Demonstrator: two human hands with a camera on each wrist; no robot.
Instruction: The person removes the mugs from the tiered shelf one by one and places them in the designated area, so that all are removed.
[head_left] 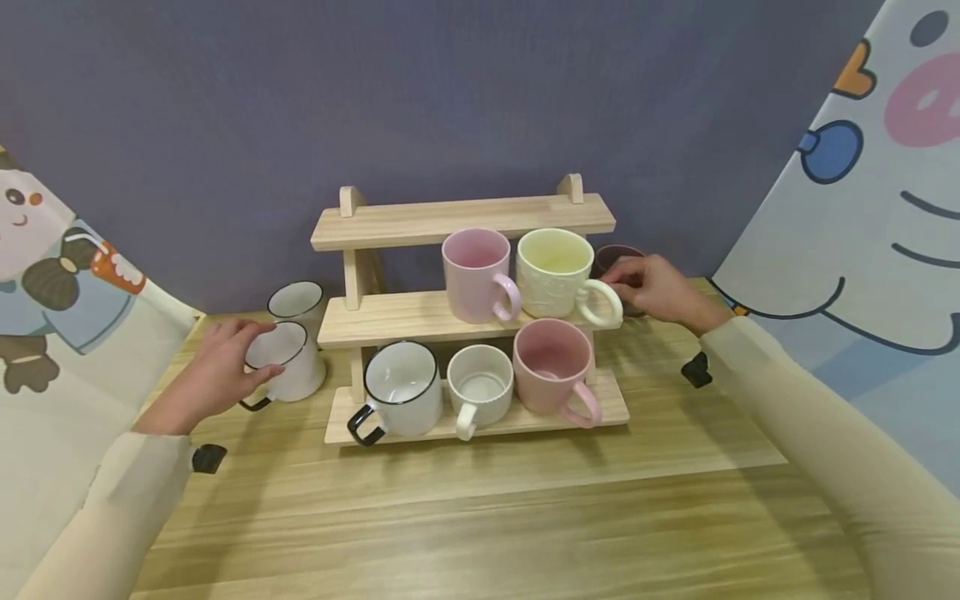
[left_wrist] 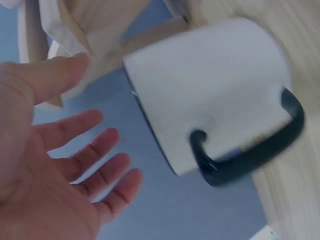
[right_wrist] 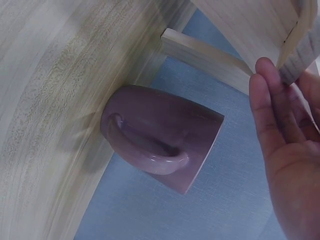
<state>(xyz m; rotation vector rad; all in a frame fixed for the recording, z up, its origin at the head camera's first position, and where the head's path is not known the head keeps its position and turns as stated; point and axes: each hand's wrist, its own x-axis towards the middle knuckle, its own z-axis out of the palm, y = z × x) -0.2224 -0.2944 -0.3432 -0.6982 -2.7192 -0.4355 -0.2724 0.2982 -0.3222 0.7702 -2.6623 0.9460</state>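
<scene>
At the left, my left hand (head_left: 232,362) is spread above a white mug with a black rim and handle (head_left: 296,367). In the left wrist view, the fingers of my left hand (left_wrist: 60,165) stand apart from the mug's rim, with nothing between them. My right hand (head_left: 652,287) reaches to the right end of the wooden shelf (head_left: 450,221). A dark mauve mug (right_wrist: 160,130) stands on the table below it, partly hidden in the head view. The fairly straight fingers of my right hand (right_wrist: 287,135) overlap a board's end; contact is unclear, and the thumb is partly hidden.
The middle tier bears a pink mug (head_left: 474,279) and a yellow mug (head_left: 553,279). Below are a white black-rimmed mug (head_left: 405,396), a small cream cup (head_left: 483,392) and another pink mug (head_left: 547,371). Another white mug (head_left: 296,300) stands at the left rear, near the back wall (head_left: 465,100).
</scene>
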